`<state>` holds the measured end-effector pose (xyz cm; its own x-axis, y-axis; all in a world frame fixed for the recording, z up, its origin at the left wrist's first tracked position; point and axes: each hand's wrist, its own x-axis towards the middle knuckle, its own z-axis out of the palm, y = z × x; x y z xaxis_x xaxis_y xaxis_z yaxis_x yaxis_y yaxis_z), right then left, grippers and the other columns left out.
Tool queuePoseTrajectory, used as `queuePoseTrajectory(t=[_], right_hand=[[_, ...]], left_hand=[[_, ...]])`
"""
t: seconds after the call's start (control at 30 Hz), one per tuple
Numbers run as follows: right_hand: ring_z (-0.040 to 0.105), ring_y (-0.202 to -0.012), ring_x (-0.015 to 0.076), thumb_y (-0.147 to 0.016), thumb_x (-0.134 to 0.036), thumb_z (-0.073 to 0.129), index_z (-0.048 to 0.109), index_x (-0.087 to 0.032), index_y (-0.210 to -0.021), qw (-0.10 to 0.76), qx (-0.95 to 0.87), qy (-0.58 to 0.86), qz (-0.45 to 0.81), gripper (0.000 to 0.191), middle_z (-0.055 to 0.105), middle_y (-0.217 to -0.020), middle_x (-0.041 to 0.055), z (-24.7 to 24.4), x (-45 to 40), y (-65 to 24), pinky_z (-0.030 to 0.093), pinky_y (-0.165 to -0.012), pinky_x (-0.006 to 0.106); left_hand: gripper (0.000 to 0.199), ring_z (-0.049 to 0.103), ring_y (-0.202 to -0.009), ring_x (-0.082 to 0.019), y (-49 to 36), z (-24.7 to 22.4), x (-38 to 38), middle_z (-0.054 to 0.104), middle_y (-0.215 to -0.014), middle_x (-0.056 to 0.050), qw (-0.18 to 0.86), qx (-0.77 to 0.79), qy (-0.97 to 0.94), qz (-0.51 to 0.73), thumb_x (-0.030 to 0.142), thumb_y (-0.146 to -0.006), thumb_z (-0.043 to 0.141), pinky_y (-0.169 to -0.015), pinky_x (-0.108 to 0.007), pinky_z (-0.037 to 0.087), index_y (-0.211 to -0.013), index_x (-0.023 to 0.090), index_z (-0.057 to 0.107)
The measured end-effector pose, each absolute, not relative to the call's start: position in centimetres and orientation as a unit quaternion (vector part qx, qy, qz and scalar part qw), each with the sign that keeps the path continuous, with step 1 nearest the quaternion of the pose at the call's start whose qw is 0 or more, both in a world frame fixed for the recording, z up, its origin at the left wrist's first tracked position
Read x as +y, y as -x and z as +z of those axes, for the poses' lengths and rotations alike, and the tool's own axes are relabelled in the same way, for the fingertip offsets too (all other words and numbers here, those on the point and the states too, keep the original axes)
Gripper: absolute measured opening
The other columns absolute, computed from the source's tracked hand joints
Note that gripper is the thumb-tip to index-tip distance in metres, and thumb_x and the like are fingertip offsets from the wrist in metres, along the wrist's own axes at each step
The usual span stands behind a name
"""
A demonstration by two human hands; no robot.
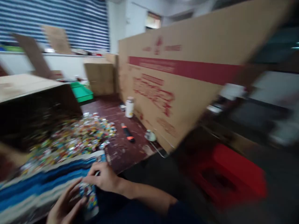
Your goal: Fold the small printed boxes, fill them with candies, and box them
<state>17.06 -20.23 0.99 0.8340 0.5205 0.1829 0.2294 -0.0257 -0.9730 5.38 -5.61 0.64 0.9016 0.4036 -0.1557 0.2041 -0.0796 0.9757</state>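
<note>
A small upright box point(91, 200) with a blue, white and yellow print is between my hands at the bottom of the view. The fingers of my left hand point(66, 203) curl around its left side. At its top end, my right hand point(105, 179) pinches with thumb and fingers; the exact contact is blurred. Just beside them lies a long row of blue and white layered pieces point(44, 183), which look like flat cartons packed together. Beyond that row spreads a heap of small shiny wrapped pieces point(77, 133) in many colours, spilling from a tipped cardboard box point(30, 85).
On the dark red table point(119, 155) lie a black and orange utility knife point(127, 133) and a white bottle point(129, 107). A big cardboard panel point(193, 74) stands along the right edge. Behind are a green tray point(81, 92) and a carton point(100, 77). A red stool point(240, 174) is lower right.
</note>
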Motion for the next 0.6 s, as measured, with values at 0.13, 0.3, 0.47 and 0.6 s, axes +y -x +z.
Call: queuePoseTrajectory(t=[0.13, 0.3, 0.47, 0.6], right_hand=[[0.071, -0.088, 0.0209, -0.096, -0.046, 0.063, 0.073, -0.023, -0.083, 0.594, -0.396, 0.697, 0.066, 0.028, 0.073, -0.088, 0.0049, 1.8, -21.6, -16.4, 0.057, -0.08, 0.032], [0.063, -0.13, 0.0353, -0.078, -0.042, 0.082, 0.044, -0.033, -0.151, 0.425, -0.551, 0.714, 0.076, 0.082, 0.06, -0.146, 0.0113, -1.4, -22.7, -18.7, 0.062, -0.096, 0.046], [0.057, -0.138, 0.037, -0.084, -0.042, 0.076, 0.027, -0.031, -0.161, 0.335, -0.597, 0.725, 0.075, 0.092, 0.053, -0.154, 0.0144, -0.6, -23.5, -18.6, 0.058, -0.106, 0.054], [0.061, -0.134, 0.0327, -0.085, -0.039, 0.079, 0.038, -0.026, -0.158, 0.374, -0.596, 0.7, 0.123, 0.086, 0.059, -0.148, 0.0153, 1.0, -21.2, -18.5, 0.06, -0.103, 0.048]], left_hand=[[0.051, 0.074, -0.1, -0.029, -4.9, 2.6, -6.6, 0.079, -0.11, -0.009, 0.718, 0.172, -0.668, 0.091, 0.046, -0.069, 0.087, -0.083, -0.036, 0.063, -0.112, 0.022, 0.074], [0.051, 0.066, -0.08, -0.018, -5.9, 1.6, -4.9, 0.07, -0.092, -0.005, 0.775, 0.179, -0.595, 0.114, 0.036, -0.057, 0.095, -0.071, -0.029, 0.054, -0.098, 0.016, 0.072], [0.065, 0.06, -0.066, -0.012, -5.6, 0.0, -5.8, 0.061, -0.084, 0.001, 0.828, 0.189, -0.519, 0.097, 0.034, -0.049, 0.099, -0.06, -0.025, 0.049, -0.101, 0.016, 0.063], [0.063, 0.064, -0.079, -0.014, -4.2, 0.6, -4.6, 0.064, -0.092, 0.001, 0.83, 0.216, -0.482, 0.179, 0.035, -0.056, 0.097, -0.072, -0.026, 0.054, -0.097, 0.019, 0.052]])
